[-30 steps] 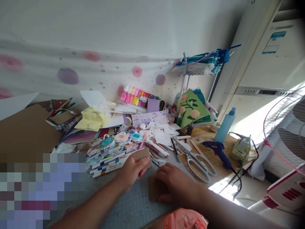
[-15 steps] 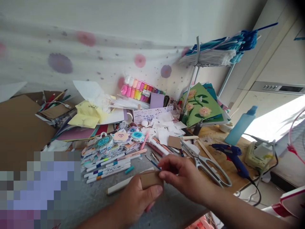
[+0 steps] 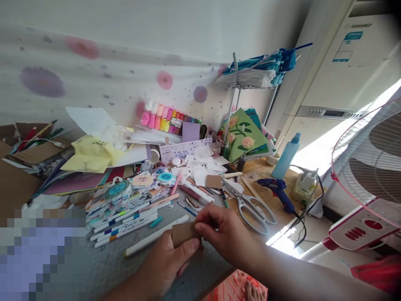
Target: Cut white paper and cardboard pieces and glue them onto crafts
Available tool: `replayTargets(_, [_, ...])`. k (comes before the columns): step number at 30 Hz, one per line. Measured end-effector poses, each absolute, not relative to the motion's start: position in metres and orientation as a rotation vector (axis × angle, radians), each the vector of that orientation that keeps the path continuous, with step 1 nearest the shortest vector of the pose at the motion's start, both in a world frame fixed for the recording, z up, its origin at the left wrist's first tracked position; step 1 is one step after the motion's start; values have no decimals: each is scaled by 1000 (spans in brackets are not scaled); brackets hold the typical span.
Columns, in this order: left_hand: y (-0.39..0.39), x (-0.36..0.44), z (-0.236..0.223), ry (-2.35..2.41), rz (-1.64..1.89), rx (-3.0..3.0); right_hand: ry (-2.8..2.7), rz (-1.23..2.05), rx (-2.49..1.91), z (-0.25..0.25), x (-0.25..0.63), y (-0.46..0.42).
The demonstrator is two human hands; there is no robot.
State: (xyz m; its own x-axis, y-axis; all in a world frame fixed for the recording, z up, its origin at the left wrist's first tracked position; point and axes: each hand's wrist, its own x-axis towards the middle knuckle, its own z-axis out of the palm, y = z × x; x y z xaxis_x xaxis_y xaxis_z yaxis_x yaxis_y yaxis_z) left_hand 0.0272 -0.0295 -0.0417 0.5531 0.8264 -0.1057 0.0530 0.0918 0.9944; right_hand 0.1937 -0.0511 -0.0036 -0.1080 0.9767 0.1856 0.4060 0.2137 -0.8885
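My left hand (image 3: 163, 263) grips a small brown cardboard piece (image 3: 182, 232) from below, thumb pressed on its lower edge. My right hand (image 3: 225, 236) pinches the same piece at its right end with curled fingers. Both hands hover low over the grey cutting mat (image 3: 125, 267) near the table's front edge. A white marker (image 3: 156, 236) lies on the mat just left of the cardboard. Grey scissors (image 3: 250, 205) lie on the table to the right of my right hand.
Several markers (image 3: 125, 219) and stickers lie left of centre. A blue glue gun (image 3: 277, 190), a blue bottle (image 3: 285, 156), a green flower card (image 3: 244, 138) and a paint set (image 3: 169, 121) stand further back. A fan (image 3: 369, 167) is at the right. Cardboard (image 3: 12, 184) lies at the left.
Both hands lifted the cardboard piece off the mat and brought it nearer to me; my right hand left a second cardboard piece and now pinches this one. The view shifted right.
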Motion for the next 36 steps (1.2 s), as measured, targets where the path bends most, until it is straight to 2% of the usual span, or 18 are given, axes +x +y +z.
replayTargets(9, [-30,28,-38,715,657,1341,-1837,592,-1174,-8,200,-55])
replayTargets(16, [-30,25,-37,742,615,1289,-1843,563,-1190,-7,195,-54])
replayTargets(19, [-30,25,-39,824,625,1251,-1857,719,-1201,-1,208,-48])
replayTargets(22, [-29,25,-38,887,676,1179,-1956,723,-1554,4,250,-38])
replayTargets(24, [-27,26,-34,900,723,1104,-1885,375,-1998,2,285,-33])
replayTargets(26, [-25,26,-30,878,757,1036,-1876,291,-2160,-6,314,-30])
replayTargets(31, [-22,26,-27,805,803,948,-1923,243,-2357,-26,327,-31])
replayTargets(36, [-22,23,-33,739,791,939,-1860,109,-2450,-9,324,-37])
